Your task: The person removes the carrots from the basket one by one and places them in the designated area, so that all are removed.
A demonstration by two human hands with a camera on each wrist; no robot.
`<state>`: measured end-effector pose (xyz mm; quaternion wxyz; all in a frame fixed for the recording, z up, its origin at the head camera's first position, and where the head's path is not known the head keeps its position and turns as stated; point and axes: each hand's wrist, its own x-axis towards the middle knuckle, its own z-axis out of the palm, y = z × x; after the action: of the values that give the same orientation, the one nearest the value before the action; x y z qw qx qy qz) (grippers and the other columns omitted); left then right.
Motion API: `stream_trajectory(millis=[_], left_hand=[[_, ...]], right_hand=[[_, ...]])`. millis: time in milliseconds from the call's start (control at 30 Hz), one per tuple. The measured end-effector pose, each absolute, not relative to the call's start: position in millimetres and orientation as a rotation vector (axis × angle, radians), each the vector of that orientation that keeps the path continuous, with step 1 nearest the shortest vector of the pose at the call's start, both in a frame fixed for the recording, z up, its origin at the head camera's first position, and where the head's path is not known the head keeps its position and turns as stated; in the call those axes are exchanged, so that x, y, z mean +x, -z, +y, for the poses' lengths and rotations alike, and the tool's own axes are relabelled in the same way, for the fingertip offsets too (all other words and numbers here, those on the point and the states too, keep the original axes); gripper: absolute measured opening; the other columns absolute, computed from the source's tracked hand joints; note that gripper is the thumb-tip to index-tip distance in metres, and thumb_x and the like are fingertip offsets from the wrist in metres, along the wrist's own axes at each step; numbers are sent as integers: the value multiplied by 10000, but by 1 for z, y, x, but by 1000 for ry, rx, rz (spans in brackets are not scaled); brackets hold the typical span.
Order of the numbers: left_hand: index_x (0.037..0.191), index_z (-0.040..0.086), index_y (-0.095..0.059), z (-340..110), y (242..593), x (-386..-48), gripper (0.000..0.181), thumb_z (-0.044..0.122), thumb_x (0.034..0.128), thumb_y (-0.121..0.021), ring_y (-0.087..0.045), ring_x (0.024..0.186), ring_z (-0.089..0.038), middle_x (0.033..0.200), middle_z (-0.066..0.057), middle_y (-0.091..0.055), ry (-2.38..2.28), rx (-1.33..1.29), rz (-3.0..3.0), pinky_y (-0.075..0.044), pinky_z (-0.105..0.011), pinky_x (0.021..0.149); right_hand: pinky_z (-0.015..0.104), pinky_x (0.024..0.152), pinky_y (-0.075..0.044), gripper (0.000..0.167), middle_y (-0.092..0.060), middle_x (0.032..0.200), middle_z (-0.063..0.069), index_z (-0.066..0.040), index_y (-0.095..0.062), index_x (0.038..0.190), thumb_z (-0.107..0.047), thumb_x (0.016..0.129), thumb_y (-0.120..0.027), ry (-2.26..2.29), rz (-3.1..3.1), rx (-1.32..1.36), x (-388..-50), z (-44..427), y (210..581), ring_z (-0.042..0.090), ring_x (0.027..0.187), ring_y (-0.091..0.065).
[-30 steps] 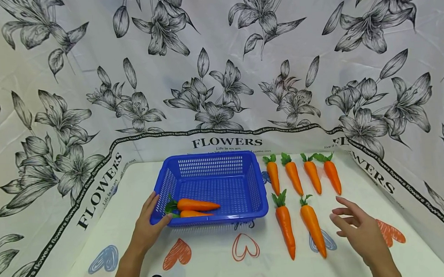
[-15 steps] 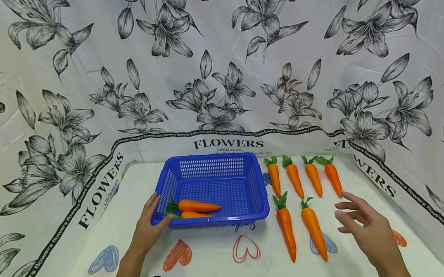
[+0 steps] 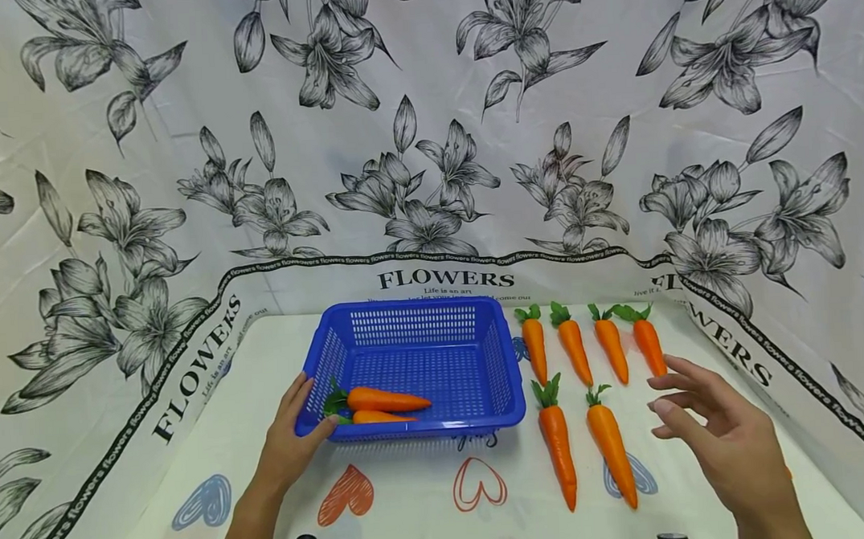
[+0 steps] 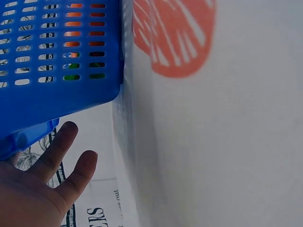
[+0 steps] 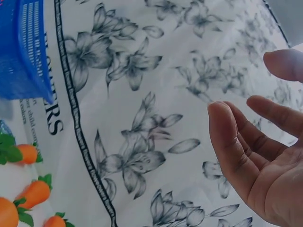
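Observation:
The blue plastic basket (image 3: 410,426) stands at the middle of the table. Two carrots with green tops lie inside at its front left, an upper carrot (image 3: 387,398) and a partly hidden lower carrot (image 3: 380,416). My left hand (image 3: 287,441) grips the basket's front left corner, thumb at the rim and fingers along the left side; two fingers show spread apart in the left wrist view. My right hand (image 3: 725,442) is raised with fingers loosely bent, holding nothing. Its fingertips are nearest the rightmost carrot (image 3: 648,347), whose tip they adjoin in the head view; contact is unclear.
Right of the basket, several carrots lie in a back row, including a carrot (image 3: 533,349) beside the rim. Two more lie in front: a left carrot (image 3: 558,453) and a right carrot (image 3: 611,455). A floral curtain (image 3: 428,181) surrounds the white table (image 3: 415,535).
My right hand has shifted slightly right and away from the front carrots, its fingers coming close to the rightmost back carrot. My left hand and the basket stay in place.

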<state>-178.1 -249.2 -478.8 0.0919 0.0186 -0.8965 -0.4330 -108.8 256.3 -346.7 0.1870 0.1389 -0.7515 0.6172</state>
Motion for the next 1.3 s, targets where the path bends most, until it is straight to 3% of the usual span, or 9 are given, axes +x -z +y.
stream_trajectory(millis=[333,667,1300], left_hand=[[1540,153,-261,-250,479,-178,818,412,878,-665,-156,1408,-430,1598,-45,-132,1285,48,-2662,-259,-664,1005],[1538,143,-265,-249,479,-178,813,398,879,-667,-155,1409,-429,1597,-52,-135,1282,50,-2658,-257,-665,1004],[1537,151,-271,-249,481,-178,817,401,872,-674,-160,1406,-435,1596,-49,-140,1281,44,-2649,-271,-663,996]], right_hand=[[279,643,-564,519,-587,1097,263,200,-414,1317,299,811,-478,-1834,-1835,789,-120,247,337,261,894,-614],[289,682,-562,511,-550,1139,291,272,-363,1286,337,784,-429,-1925,-1644,1037,-130,232,325,301,952,-583],[295,660,-567,515,-576,1113,271,224,-421,1290,304,781,-431,-1936,-1638,1148,-160,200,306,292,933,-605]])
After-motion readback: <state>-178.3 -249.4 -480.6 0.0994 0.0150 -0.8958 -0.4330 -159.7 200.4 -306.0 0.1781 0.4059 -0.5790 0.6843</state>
